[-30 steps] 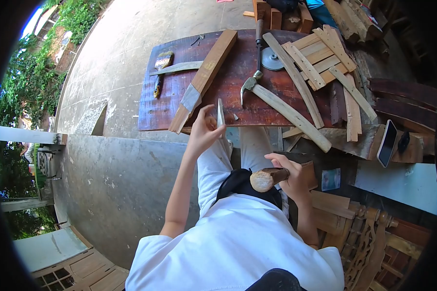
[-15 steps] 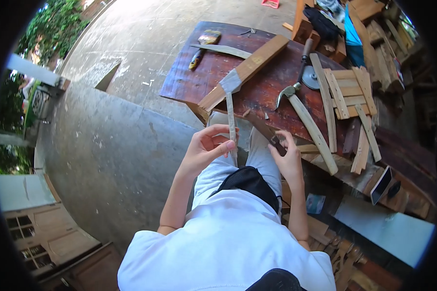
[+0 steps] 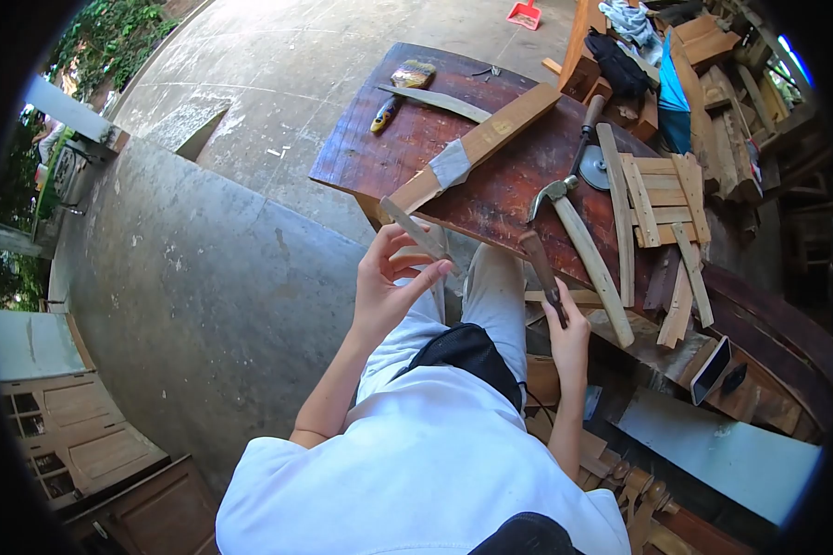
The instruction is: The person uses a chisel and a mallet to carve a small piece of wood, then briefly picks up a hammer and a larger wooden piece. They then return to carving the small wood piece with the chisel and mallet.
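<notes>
My left hand [image 3: 400,277] has its fingers closed on a thin pale strip [image 3: 416,231], which slants up to the left near the table's front corner. In my right hand [image 3: 566,324] is a dark brown wooden piece [image 3: 542,268], pointing up toward the table edge. The two held pieces are apart. On the dark red table [image 3: 518,199], a wooden board [image 3: 504,125] with a grey wrap [image 3: 450,164] lies just beyond my left hand. A hammer [image 3: 585,259] rests to the right of the brown piece.
A brush [image 3: 389,113] and a curved strip [image 3: 435,100] lie on the table's far left. A round disc [image 3: 594,166], a slatted wooden panel [image 3: 662,199] and loose strips are at right. A phone [image 3: 711,370] is at the lower right. A red dustpan [image 3: 525,15] lies beyond.
The pale strip has swung from nearly upright to slanting left. My right hand has moved right and down with the brown piece, which now stands steeper and farther from the strip.
</notes>
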`<state>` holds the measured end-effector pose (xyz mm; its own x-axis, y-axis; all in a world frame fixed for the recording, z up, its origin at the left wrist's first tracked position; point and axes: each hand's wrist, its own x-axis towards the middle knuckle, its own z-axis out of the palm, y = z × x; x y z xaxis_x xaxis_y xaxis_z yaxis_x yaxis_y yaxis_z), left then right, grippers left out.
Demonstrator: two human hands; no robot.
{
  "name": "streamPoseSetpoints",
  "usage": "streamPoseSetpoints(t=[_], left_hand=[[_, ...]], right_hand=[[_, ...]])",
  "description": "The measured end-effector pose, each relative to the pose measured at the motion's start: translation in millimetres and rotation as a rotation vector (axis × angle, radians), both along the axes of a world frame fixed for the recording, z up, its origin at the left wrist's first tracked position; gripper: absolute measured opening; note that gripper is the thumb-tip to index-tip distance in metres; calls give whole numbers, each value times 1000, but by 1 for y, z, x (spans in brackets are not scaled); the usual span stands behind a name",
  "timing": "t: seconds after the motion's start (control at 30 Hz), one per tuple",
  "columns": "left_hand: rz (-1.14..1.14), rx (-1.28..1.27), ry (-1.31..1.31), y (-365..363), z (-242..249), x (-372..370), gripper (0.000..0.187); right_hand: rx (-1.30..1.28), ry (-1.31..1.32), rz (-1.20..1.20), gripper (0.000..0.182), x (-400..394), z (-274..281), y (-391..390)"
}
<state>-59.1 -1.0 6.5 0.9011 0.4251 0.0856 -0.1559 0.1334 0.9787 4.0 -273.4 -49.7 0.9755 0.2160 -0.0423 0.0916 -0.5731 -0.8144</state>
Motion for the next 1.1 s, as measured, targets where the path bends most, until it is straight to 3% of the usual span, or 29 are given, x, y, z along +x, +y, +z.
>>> streamPoseSetpoints(t=[0.23, 0.3, 0.37, 0.43, 0.47, 0.5, 0.6, 0.73, 0.77, 0.83, 0.97, 1.1], left_hand=[[-123, 305, 20, 3, -37, 42, 18], [-176, 489, 8, 2, -37, 59, 19], [-202, 461, -68, -3, -47, 71, 20], [-133, 814, -108, -6, -48, 78, 23], [-141, 820, -111, -7, -50, 78, 23], [-121, 824, -102, -8, -53, 76, 24], [-105, 840, -105, -8, -58, 70, 26], [-65, 879, -122, -12, -58, 57, 26], [-66, 880, -120, -13, -59, 52, 26], [-48, 847, -63, -16, -62, 45, 28], [14, 864, -71, -26, -70, 37, 31], [0, 839, -24, -37, -66, 33, 28]], right_hand=[[-139, 77, -67, 37, -28, 39, -53], [20, -57, -83, 36, -28, 41, -57], [79, -80, -75, 39, -26, 46, -55], [447, -142, -46, 40, -23, 57, -39], [562, -117, 17, 29, -21, 65, -33], [568, -119, 9, 29, -17, 65, -29], [941, -203, 214, 17, 3, 63, -14], [920, -202, 239, 25, 5, 75, 22], [777, -273, 248, 26, 4, 73, 30], [478, -153, 312, 28, -2, 81, 43], [413, -386, 423, 31, -4, 66, 66], [599, -685, 566, 34, -1, 59, 87]])
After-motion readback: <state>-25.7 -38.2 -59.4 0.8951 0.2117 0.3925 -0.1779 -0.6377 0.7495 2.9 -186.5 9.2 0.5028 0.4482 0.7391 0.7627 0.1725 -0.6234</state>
